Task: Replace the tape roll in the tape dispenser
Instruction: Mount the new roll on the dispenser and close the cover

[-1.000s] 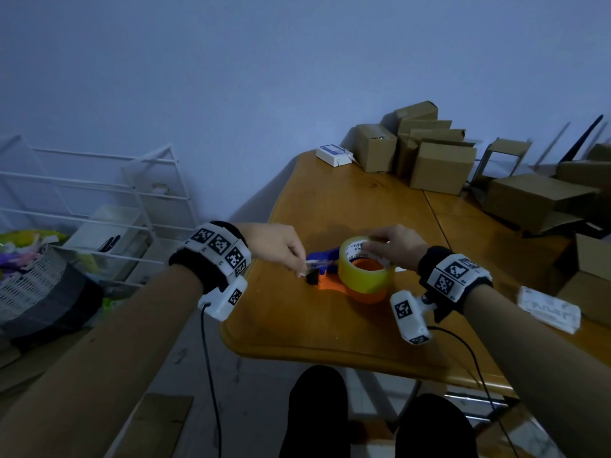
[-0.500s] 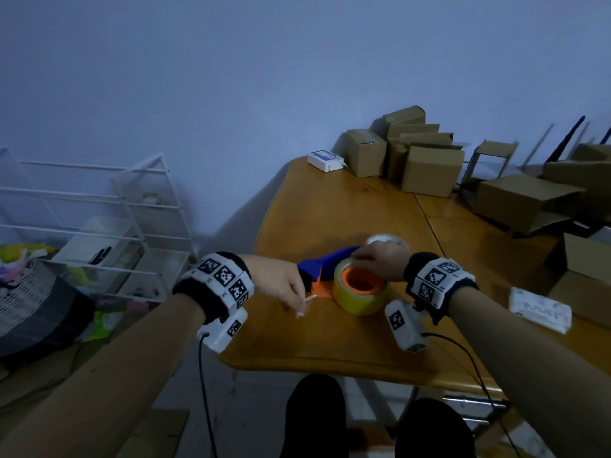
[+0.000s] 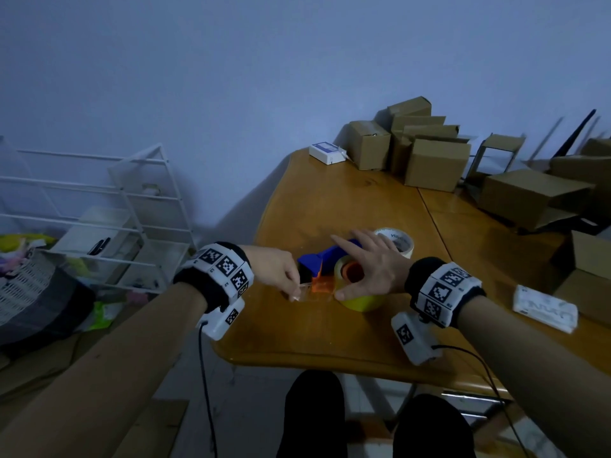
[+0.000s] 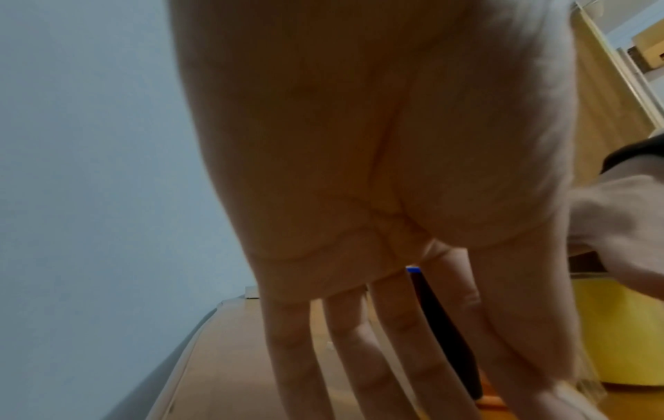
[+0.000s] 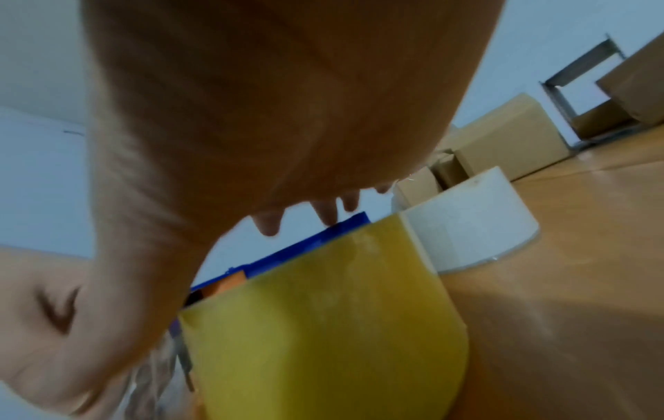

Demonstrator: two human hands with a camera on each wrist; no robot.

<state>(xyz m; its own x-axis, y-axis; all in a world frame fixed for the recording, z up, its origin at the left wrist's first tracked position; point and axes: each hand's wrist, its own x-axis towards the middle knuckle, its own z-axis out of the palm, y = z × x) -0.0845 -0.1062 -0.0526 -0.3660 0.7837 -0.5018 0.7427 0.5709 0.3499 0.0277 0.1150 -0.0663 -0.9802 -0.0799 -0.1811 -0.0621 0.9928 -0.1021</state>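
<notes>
Cardboard boxes (image 3: 433,160) crowd the table's (image 3: 330,200) far right corner beside a small white box (image 3: 326,153). A white wire rack (image 3: 109,206) stands left of the table.

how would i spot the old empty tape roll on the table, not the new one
Start at the wooden table, then find the blue and orange tape dispenser near its front edge, between the hands. The empty roll lies flat just behind it, beyond the right hand. It is a thin white ring with printed lettering inside, unlike the thick yellow roll on the dispenser.

Bare tabletop (image 3: 330,200) beyond the dispenser (image 3: 325,259), white roll (image 3: 401,241) just behind, boxes (image 3: 429,163) along the far edge, packet (image 3: 544,307) at right.
</notes>
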